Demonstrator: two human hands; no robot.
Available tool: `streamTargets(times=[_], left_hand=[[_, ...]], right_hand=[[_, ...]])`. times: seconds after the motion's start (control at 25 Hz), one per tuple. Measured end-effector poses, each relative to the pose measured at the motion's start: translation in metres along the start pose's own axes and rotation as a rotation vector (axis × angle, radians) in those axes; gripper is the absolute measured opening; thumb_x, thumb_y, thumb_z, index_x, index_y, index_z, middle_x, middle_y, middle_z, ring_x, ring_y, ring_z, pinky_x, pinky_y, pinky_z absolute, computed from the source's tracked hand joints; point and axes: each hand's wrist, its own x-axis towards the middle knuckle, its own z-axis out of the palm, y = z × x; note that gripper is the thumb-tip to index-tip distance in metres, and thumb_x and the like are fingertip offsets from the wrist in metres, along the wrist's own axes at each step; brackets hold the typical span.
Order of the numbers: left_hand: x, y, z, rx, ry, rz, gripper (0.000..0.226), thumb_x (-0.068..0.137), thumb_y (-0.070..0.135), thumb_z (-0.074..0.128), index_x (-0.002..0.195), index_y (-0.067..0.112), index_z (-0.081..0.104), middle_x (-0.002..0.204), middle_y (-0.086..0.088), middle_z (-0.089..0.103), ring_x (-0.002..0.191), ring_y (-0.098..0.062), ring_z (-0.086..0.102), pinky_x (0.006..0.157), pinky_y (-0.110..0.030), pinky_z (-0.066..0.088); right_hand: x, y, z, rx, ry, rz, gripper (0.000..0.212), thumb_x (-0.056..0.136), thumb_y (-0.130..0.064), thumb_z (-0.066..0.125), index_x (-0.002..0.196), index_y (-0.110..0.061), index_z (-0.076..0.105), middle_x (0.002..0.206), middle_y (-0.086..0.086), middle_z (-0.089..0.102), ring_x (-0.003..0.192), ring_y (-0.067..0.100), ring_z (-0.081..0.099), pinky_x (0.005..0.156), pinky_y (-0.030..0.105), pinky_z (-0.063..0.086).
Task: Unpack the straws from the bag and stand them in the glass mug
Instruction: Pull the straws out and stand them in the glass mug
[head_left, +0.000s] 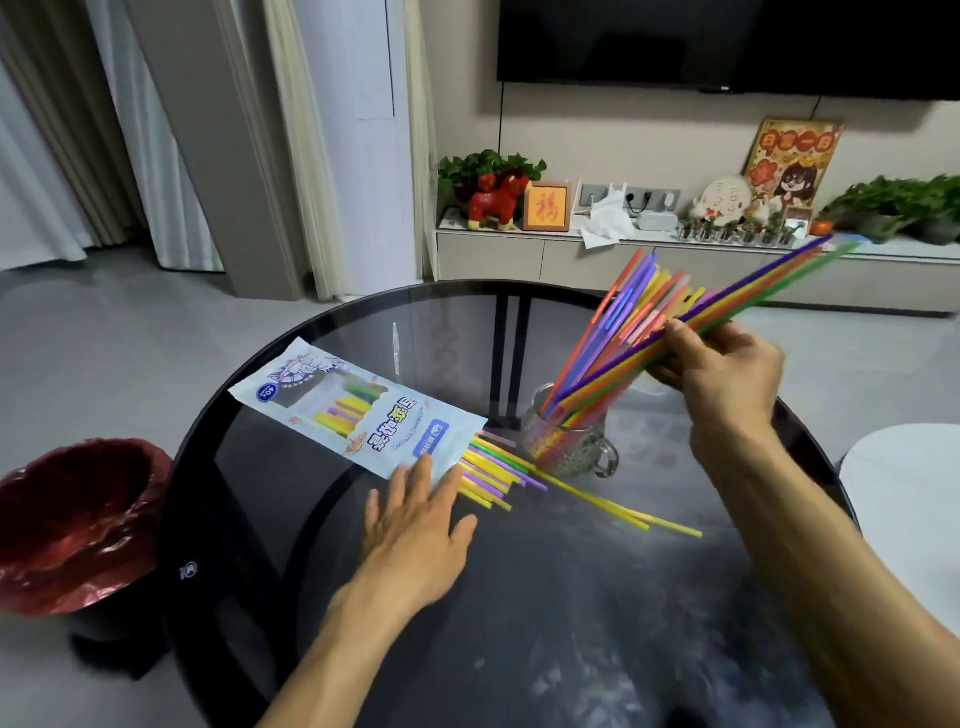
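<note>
In my right hand (722, 369), clenched on a bundle of straws (753, 296) whose long axis slants up to the right with lower ends entering the glass mug (569, 441), roughly half the load is placed, while my flat, released left hand (415, 514) pins the bag (353, 405), its remaining straws (498, 467) lying flat, pointing toward the mug.

Bag (358, 410) badge reads "40"; framed picture (546, 207) shows "福".

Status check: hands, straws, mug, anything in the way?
Right hand gripping straw bundle, lower ends in glass mug. Left hand flat, open on bag mouth. Loose straws on table beside mug. Nothing blocking.
</note>
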Motion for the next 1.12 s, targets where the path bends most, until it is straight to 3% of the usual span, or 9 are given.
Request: streamTargets(times=[0.12,0.24,0.32,0.52,0.6,0.72,0.8,0.92,1.12], left_hand=[[0.001,-0.003,0.002,-0.011,-0.019,0.021,0.062,0.097,0.05,0.034,0.151,0.034,0.009,0.164,0.001,-0.002,0.15,-0.022,-0.003,0.121,-0.046,0.008],[0.001,-0.006,-0.001,-0.019,-0.003,0.033,0.062,0.097,0.05,0.034,0.152,0.035,0.009,0.164,0.002,-0.003,0.15,-0.022,-0.003,0.122,-0.046,0.008],[0.002,-0.007,0.002,-0.003,-0.006,0.037,0.062,0.097,0.051,0.034,0.152,0.035,0.008,0.164,0.002,-0.003,0.15,-0.021,-0.003,0.122,-0.045,0.009],[0.002,-0.007,0.001,-0.002,0.009,0.045,0.06,0.096,0.051,0.036,0.15,0.036,0.013,0.163,0.002,0.003,0.15,-0.022,0.002,0.12,-0.046,0.014],[0.0,-0.007,0.001,-0.022,0.03,0.06,0.056,0.095,0.049,0.041,0.146,0.036,0.022,0.161,0.002,0.012,0.148,-0.022,0.009,0.118,-0.047,0.021],[-0.005,-0.009,-0.001,-0.048,0.098,0.069,0.045,0.092,0.047,0.047,0.132,0.033,0.035,0.15,0.005,0.032,0.138,-0.022,0.028,0.109,-0.045,0.035],[-0.01,-0.01,-0.001,-0.048,0.13,0.061,0.042,0.092,0.048,0.048,0.129,0.031,0.036,0.145,0.006,0.035,0.134,-0.021,0.031,0.105,-0.041,0.039],[-0.015,-0.009,0.0,-0.045,0.118,0.048,0.049,0.094,0.049,0.044,0.137,0.031,0.031,0.155,0.003,0.024,0.141,-0.023,0.022,0.111,-0.041,0.032],[-0.016,-0.011,0.002,-0.033,0.101,0.041,0.055,0.095,0.05,0.04,0.145,0.031,0.024,0.162,0.001,0.014,0.147,-0.025,0.011,0.117,-0.043,0.02]], right_hand=[[-0.005,0.021,0.017,-0.173,-0.101,0.029,0.014,0.09,-0.006,0.064,0.081,-0.015,0.071,0.076,0.007,0.072,0.069,0.022,0.073,0.066,0.037,0.063],[-0.011,0.032,0.025,-0.265,-0.145,0.076,0.009,0.091,-0.005,0.063,0.095,-0.004,0.071,0.074,0.002,0.07,0.06,0.01,0.07,0.055,0.023,0.06],[-0.012,0.034,0.021,-0.28,-0.113,0.07,0.008,0.09,-0.008,0.066,0.093,-0.003,0.072,0.071,0.001,0.069,0.053,0.004,0.067,0.052,0.019,0.058],[-0.035,0.033,-0.023,-0.427,-0.061,0.122,0.031,0.08,-0.035,0.077,0.07,-0.006,0.072,0.062,0.013,0.071,0.049,0.019,0.064,0.059,0.038,0.062],[-0.047,0.04,-0.044,-0.829,-0.236,0.13,0.026,0.078,-0.037,0.074,0.072,-0.012,0.073,0.068,0.006,0.073,0.059,0.022,0.07,0.065,0.041,0.062],[-0.065,0.052,-0.046,-1.401,-0.633,0.123,0.025,0.073,-0.037,0.073,0.095,-0.024,0.07,0.096,-0.001,0.07,0.093,0.025,0.066,0.079,0.036,0.054],[-0.073,0.063,-0.037,-1.482,-0.666,0.045,0.022,0.078,-0.031,0.066,0.1,-0.026,0.066,0.106,0.001,0.068,0.102,0.028,0.062,0.082,0.036,0.049],[-0.08,0.073,-0.028,-1.562,-0.648,-0.105,0.019,0.088,-0.024,0.054,0.106,-0.018,0.06,0.113,0.005,0.064,0.109,0.031,0.058,0.085,0.039,0.043],[-0.08,0.079,-0.025,-1.392,-0.693,-0.077,0.016,0.084,-0.02,0.058,0.099,-0.019,0.062,0.103,0.008,0.069,0.097,0.033,0.062,0.072,0.036,0.047]])
